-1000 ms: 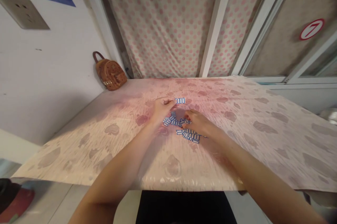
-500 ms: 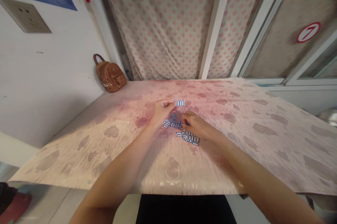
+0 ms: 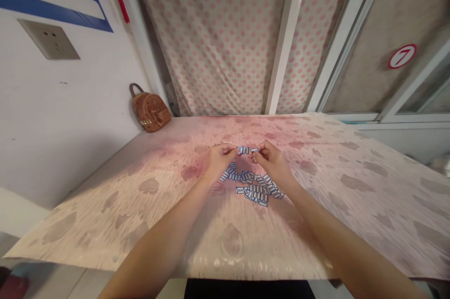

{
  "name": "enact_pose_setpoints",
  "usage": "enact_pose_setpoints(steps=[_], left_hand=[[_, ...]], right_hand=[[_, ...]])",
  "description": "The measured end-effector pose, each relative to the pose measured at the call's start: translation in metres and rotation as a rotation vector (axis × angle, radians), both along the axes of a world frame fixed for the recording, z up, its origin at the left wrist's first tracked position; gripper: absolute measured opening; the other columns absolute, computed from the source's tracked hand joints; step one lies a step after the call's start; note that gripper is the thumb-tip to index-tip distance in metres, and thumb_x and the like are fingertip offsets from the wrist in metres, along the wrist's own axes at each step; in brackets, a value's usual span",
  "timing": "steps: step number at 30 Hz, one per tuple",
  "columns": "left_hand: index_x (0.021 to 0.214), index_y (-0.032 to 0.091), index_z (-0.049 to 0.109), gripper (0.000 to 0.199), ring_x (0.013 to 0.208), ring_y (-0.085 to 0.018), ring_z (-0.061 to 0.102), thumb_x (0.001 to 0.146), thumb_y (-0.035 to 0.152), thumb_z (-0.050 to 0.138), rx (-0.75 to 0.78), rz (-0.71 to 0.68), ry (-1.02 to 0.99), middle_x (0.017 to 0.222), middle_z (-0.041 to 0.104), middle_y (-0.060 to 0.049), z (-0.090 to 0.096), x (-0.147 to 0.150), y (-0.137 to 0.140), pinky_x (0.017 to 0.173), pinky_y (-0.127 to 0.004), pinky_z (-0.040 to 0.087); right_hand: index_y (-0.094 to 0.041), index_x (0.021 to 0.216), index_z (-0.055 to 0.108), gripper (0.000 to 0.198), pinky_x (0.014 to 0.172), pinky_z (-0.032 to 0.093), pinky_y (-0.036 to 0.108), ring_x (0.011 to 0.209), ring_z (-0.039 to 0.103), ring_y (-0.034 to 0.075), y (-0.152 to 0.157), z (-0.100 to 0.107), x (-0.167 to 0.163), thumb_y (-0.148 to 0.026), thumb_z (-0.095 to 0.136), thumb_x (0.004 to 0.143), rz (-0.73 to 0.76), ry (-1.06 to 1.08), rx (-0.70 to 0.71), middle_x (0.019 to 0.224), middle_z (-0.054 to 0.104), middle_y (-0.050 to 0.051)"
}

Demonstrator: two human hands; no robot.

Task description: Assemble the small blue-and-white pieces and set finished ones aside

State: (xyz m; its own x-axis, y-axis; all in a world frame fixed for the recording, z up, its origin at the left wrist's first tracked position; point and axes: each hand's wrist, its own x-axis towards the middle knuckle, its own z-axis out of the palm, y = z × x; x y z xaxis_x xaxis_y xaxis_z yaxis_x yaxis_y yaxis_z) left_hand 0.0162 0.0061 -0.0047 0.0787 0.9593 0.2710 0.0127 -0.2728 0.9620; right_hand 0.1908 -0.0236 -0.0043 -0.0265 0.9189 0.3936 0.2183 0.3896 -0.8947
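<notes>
My left hand point(image 3: 222, 157) is closed, its thumb and fingers pinching one end of a short row of small blue-and-white rectangular pieces point(image 3: 243, 150). Just to the right, my right hand point(image 3: 271, 158) is closed on a single blue-and-white piece point(image 3: 254, 150) of the same kind, tilted and close to the row's free end. I cannot tell whether the two touch. Below both hands lies a loose pile of the same pieces point(image 3: 256, 191), with more of them point(image 3: 233, 173) trailing off to the left. How the pieces join is too small to make out.
A patterned pinkish cloth covers the table point(image 3: 168, 224). At the back left, a small brown backpack point(image 3: 153, 112) leans by the wall. A dotted curtain point(image 3: 218, 46) and white window frames stand behind the table.
My right hand has come up from the pile to the row's end with a piece in its fingers. My left hand still holds the row. The camera view has tilted slightly upward.
</notes>
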Motion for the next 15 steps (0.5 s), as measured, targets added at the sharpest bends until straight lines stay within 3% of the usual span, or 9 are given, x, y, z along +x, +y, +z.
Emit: enact_pose_setpoints(steps=[3, 9, 15], left_hand=[[0.076, 0.012, 0.073, 0.011, 0.06, -0.013, 0.065, 0.075, 0.022, 0.068, -0.033, -0.007, -0.001, 0.07, 0.074, -0.005, 0.0035, 0.0019, -0.0045, 0.058, -0.021, 0.05], [0.079, 0.011, 0.074, 0.014, 0.065, -0.016, 0.069, 0.076, 0.023, 0.068, -0.022, -0.038, 0.005, 0.072, 0.074, -0.007, 0.0006, 0.0043, -0.0049, 0.059, -0.022, 0.05], [0.08, 0.011, 0.074, 0.016, 0.064, -0.015, 0.068, 0.076, 0.025, 0.067, -0.017, -0.02, 0.02, 0.073, 0.075, -0.007, 0.0011, 0.0051, -0.006, 0.056, -0.02, 0.048]], right_hand=[[-0.022, 0.082, 0.05, 0.017, 0.063, 0.051, 0.028, 0.061, 0.062, 0.014, -0.0019, 0.0005, -0.0012, -0.034, 0.061, 0.081, 0.046, 0.09, -0.057, 0.07, 0.064, -0.001], [-0.02, 0.075, 0.056, 0.021, 0.05, 0.043, 0.024, 0.05, 0.052, 0.011, -0.007, 0.0074, -0.0015, -0.033, 0.048, 0.088, -0.033, -0.101, -0.006, 0.062, 0.058, -0.001], [-0.022, 0.096, 0.054, 0.015, 0.052, 0.044, 0.025, 0.052, 0.054, 0.013, -0.0089, 0.0074, -0.0021, -0.027, 0.041, 0.09, -0.006, -0.173, 0.058, 0.066, 0.059, -0.002]])
